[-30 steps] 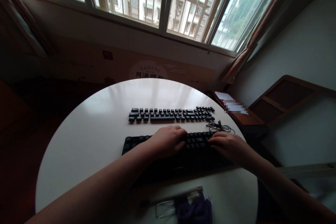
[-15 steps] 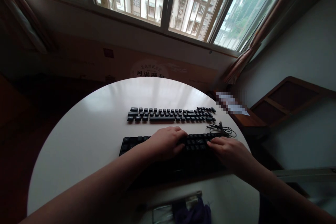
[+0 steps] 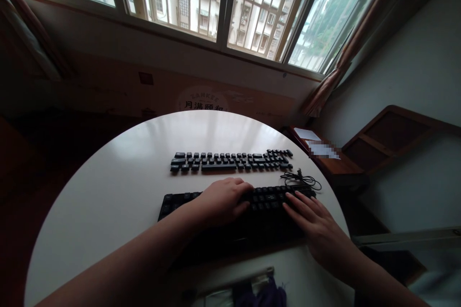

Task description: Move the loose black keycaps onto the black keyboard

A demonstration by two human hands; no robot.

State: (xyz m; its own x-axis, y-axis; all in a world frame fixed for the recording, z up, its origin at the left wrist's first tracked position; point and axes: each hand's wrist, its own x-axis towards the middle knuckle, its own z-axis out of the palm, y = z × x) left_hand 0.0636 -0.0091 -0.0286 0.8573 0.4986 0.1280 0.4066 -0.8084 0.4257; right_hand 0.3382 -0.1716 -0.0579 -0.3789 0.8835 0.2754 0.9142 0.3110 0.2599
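Observation:
A black keyboard (image 3: 234,242) lies on the white round table, with part of its keys and lower body behind my forearm. My left hand (image 3: 226,199) rests over its middle. The fingers and thumb are curled down toward the keys, and whatever lies between the fingertips is hidden. Over the keyboard's right end, my right hand (image 3: 311,216) has its fingers stretched out and apart, touching the keys. Beyond the keyboard, loose black keycaps (image 3: 219,167) stand in rows laid out like a keyboard, a long space bar among them.
A coiled black cable (image 3: 300,181) sits behind the keyboard's right end. Near the table's front edge lie a purple cloth (image 3: 268,295) and a clear, pouch-like item (image 3: 219,297). Papers (image 3: 306,134) rest on a wooden surface (image 3: 347,165) to the right. The white table (image 3: 90,201) has a curved edge.
My right hand has opened from closed-together fingers to spread ones, laid over the keyboard's right end. My left hand stays over the middle. The view has shifted slightly.

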